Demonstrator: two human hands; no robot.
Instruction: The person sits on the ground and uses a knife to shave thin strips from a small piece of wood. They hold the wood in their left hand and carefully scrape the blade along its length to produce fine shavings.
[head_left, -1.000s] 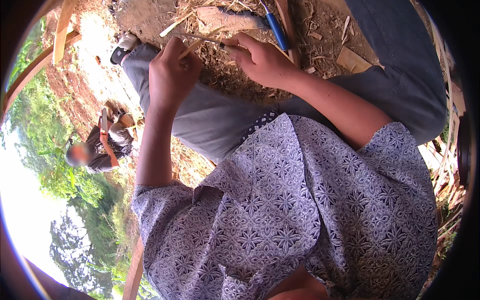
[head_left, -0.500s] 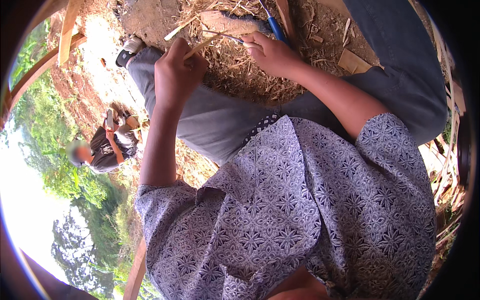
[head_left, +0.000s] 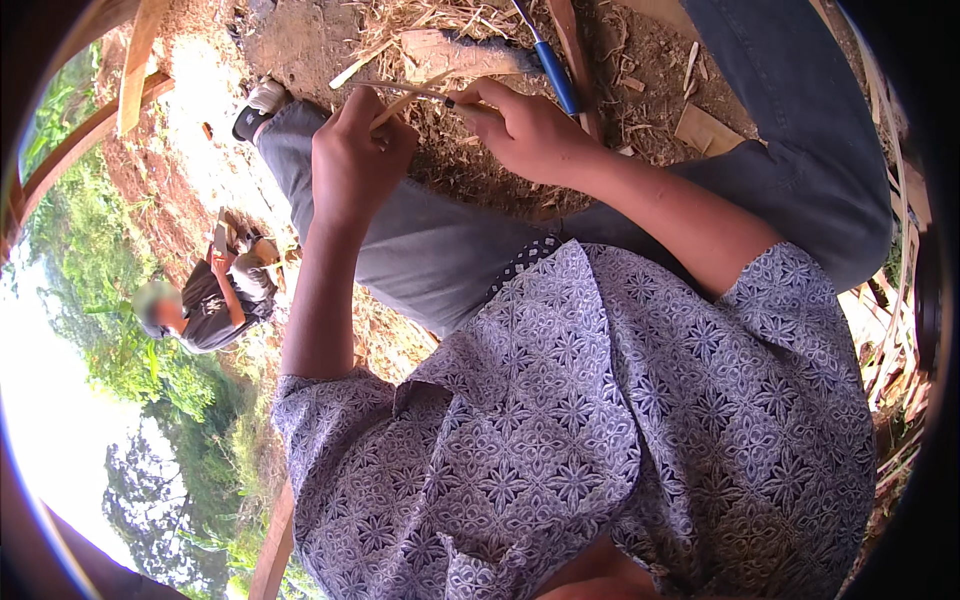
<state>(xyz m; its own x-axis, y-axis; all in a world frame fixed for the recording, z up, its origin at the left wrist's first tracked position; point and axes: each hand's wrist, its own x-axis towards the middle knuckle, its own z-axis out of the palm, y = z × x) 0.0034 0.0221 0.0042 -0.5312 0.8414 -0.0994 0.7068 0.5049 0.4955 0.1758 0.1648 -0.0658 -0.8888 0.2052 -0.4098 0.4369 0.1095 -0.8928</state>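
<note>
My left hand (head_left: 362,155) is closed around a thin pale strip of wood or bamboo (head_left: 398,105), which sticks out from the fist toward the upper right. In my right hand (head_left: 525,130) is a small knife (head_left: 420,91), its handle mostly hidden in the closed fingers. The narrow blade points left and lies across the strip, its tip by my left knuckles. Whether the edge touches the strip I cannot tell. Beyond the right hand lies a tool with a blue handle (head_left: 556,78) and a thin metal shaft.
A wood piece with a blackened edge (head_left: 425,58) lies on the shaving-strewn ground, near a brown wooden bar (head_left: 567,35). A flat wood offcut (head_left: 706,130) is beside my bent right leg (head_left: 800,110). At the left, another person (head_left: 222,290) sits holding a flat object.
My right hand has moved left and slightly nearer to me, carrying the knife blade along toward my left fist. The left hand has hardly moved, still gripping the strip.
</note>
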